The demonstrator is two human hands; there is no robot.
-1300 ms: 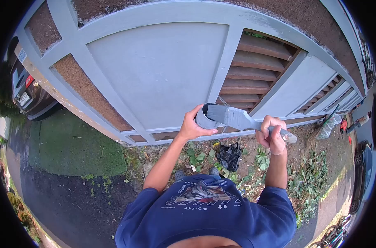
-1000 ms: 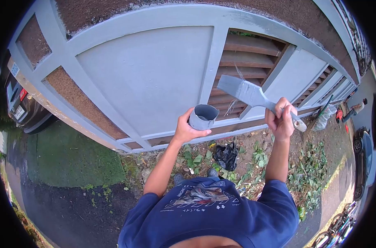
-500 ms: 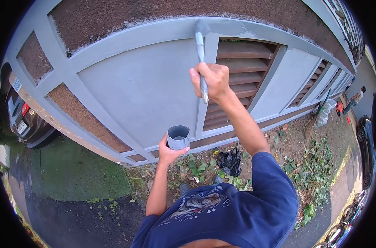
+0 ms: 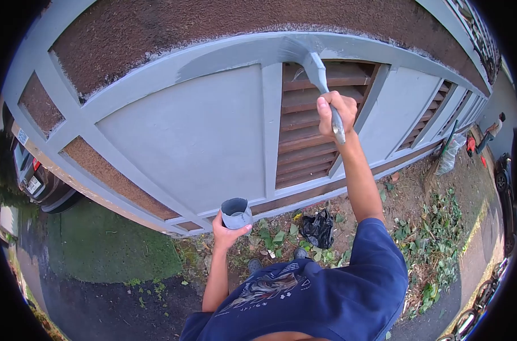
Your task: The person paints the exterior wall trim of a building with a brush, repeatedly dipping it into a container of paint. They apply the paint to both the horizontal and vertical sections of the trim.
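My right hand [image 4: 338, 111] is closed around the handle of a paintbrush [image 4: 317, 69]. Its bristles lie against the grey horizontal beam [image 4: 156, 79] above the brown slatted vent [image 4: 315, 113]. A darker, wet-looking band of grey paint [image 4: 213, 60] runs along the beam to the left of the bristles. Lower down, my left hand [image 4: 229, 233] grips a grey-smeared paint cup [image 4: 236, 213] with a ragged rim, held upright in front of the wall. How much paint is inside cannot be made out.
Rough brown wall [image 4: 173, 34] lies above the beam, and a smooth grey panel [image 4: 184, 133] below it. A black plastic bag [image 4: 318, 228] and cut leaves [image 4: 434, 244] lie on the ground. A parked car [image 4: 42, 182] stands left; another person [image 4: 490, 133] is far right.
My right hand and the paintbrush have moved right and slightly down, with the bristles now trailing left. A dark painted band now shows on the beam left of the brush. My left hand still holds the cup.
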